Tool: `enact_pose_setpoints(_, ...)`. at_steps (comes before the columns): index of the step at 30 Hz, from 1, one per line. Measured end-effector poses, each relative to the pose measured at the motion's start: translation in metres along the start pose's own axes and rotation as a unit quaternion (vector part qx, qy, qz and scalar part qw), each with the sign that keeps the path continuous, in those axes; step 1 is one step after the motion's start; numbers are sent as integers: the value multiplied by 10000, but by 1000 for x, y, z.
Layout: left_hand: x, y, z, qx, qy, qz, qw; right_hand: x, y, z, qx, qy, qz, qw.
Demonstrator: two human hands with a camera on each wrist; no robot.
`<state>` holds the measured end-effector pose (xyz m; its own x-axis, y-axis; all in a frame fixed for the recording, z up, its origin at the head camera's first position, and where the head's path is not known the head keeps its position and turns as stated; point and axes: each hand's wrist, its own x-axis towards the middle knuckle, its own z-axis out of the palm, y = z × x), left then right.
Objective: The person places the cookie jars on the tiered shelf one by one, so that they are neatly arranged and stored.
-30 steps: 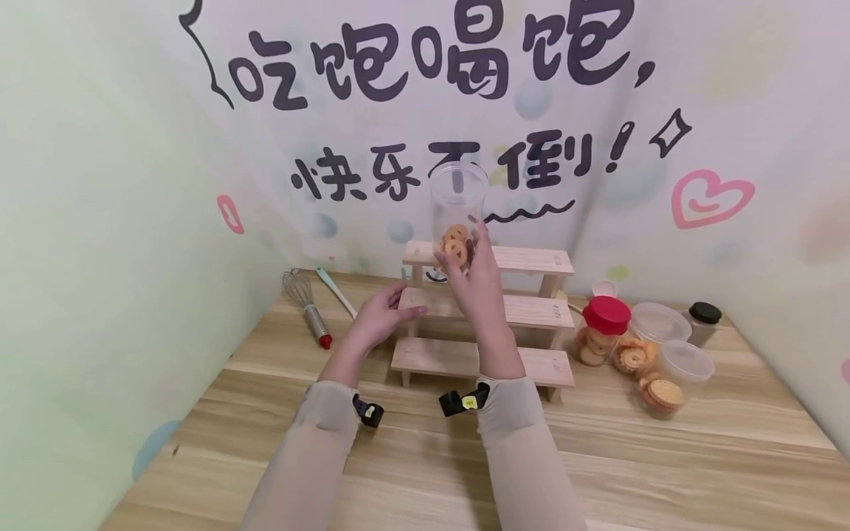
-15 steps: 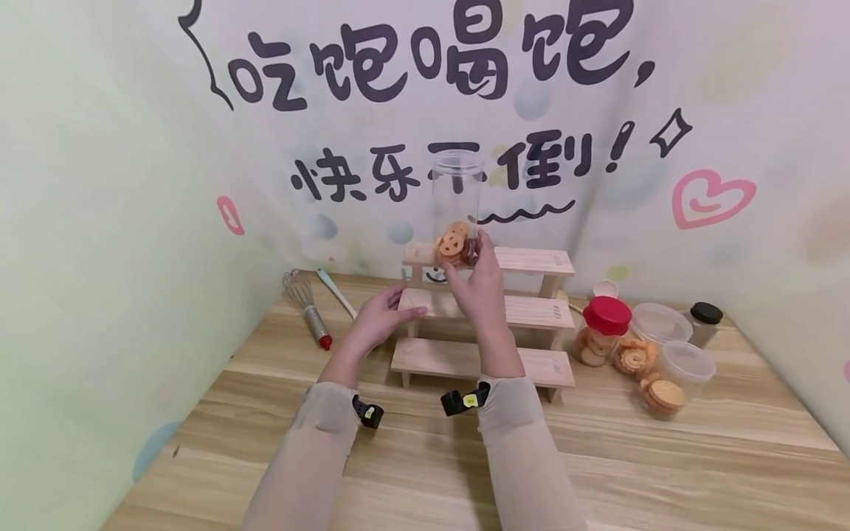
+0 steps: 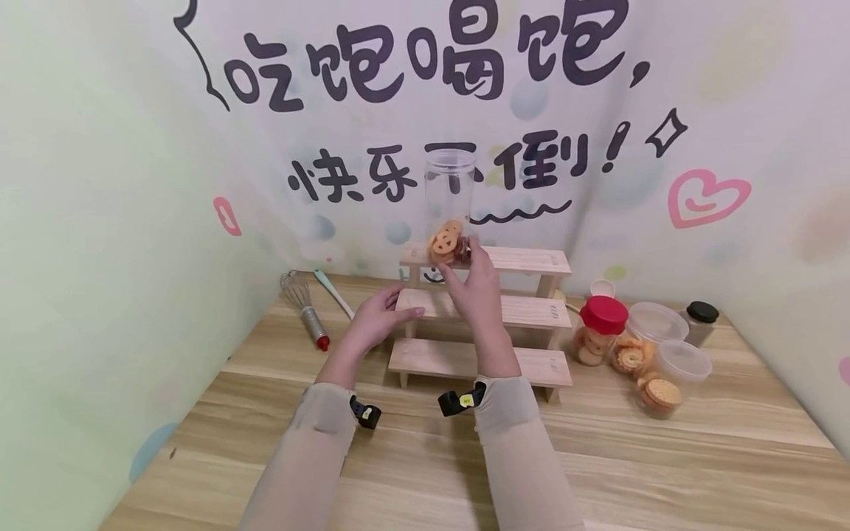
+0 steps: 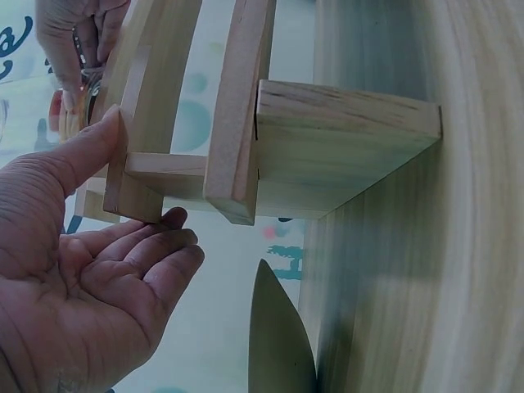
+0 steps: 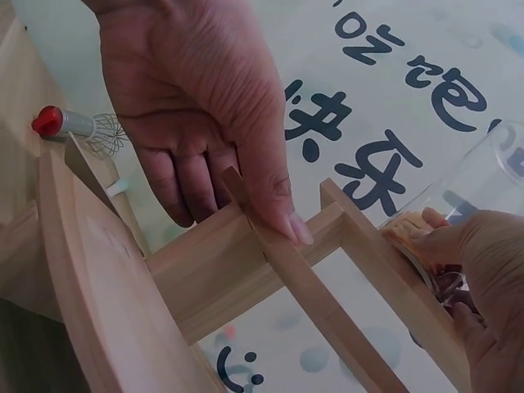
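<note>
My right hand (image 3: 479,291) holds a clear plastic jar (image 3: 450,193) low on its side, thumb on one side and fingers on the other. Several round cookies (image 3: 445,242) lie in the bottom of the jar, which stands upright at the left part of the top step. My left hand (image 3: 380,321) grips the left end of the middle step of a three-step wooden display stand (image 3: 534,311). In the left wrist view, the thumb presses one face of that board (image 4: 136,192) and the curled fingers lie against its other side.
Left of the stand lie a whisk (image 3: 307,310) and a light-teal handle (image 3: 332,291). On the right stand a red-lidded cookie jar (image 3: 600,332), clear tubs with cookies (image 3: 664,383) and a black-capped jar (image 3: 702,324). A printed cloth (image 3: 664,66) hangs behind.
The cookie jar has gone from tilted to upright, its base settling at the top step and shifting slightly left with my right hand. My left hand keeps its grip on the stand.
</note>
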<state>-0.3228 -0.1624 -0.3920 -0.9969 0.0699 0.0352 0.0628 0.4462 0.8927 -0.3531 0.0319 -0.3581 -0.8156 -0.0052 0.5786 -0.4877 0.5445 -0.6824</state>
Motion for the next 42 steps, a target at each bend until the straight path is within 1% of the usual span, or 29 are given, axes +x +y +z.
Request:
enact_pose_setpoints(5,0,0,0,4,1,22,10000,1,1,3,-219,23,-118,9997)
enact_pose_setpoints(10,-1,0,1,-44,-15,16,10000,-1,2,7,-294,80,-226,9993)
enact_pose_setpoints(15,0,1,1,-66,-4,0,10000,0,1,7,-358,68,-195,9991)
enact_pose_setpoints(33,-2,1,1,-78,-28,22,10000,0,-3,-5,-31,-335,173,9993)
enact_pose_setpoints(38,-2,2,1,-74,-47,22,10000,0,-7,-12,53,-312,110,9994)
enact_pose_setpoints(42,-2,1,1,-55,-30,-7,10000,1,-11,-19,218,-253,-17,9994)
